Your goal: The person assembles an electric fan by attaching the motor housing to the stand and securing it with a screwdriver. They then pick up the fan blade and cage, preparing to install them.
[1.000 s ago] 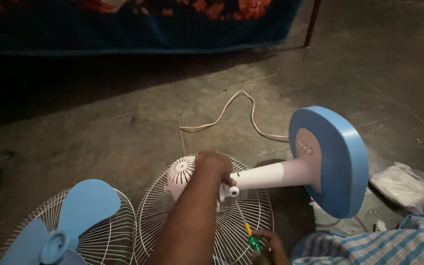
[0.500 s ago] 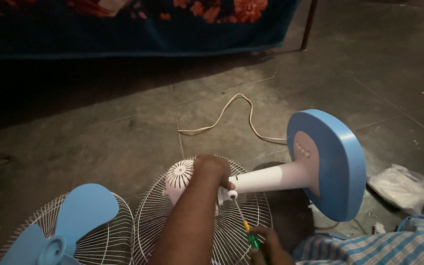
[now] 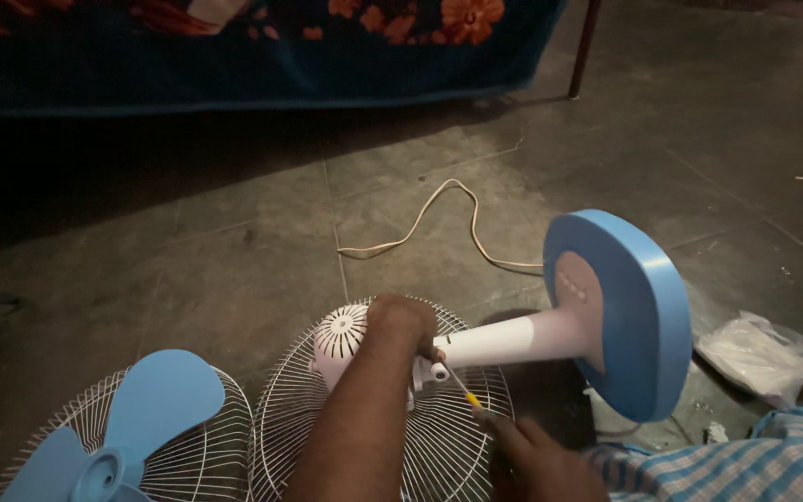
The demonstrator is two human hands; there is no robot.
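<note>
Two hands (image 3: 401,325), apparently gripping fan (image 3: 344,336).

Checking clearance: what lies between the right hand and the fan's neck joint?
Only the screwdriver shaft spans from right hand to neck joint, seen in head view.

I count two wire grilles (image 3: 188,437) (image 3: 439,418) before me, one blue blade (image 3: 132,423), one fan motor (image 3: 341,336), one round blue base (image 3: 629,311), one cord (image 3: 439,218), one screwdriver (image 3: 465,390), one plastic bag (image 3: 764,349), and my two hands (image 3: 401,321) (image 3: 536,460).
</note>
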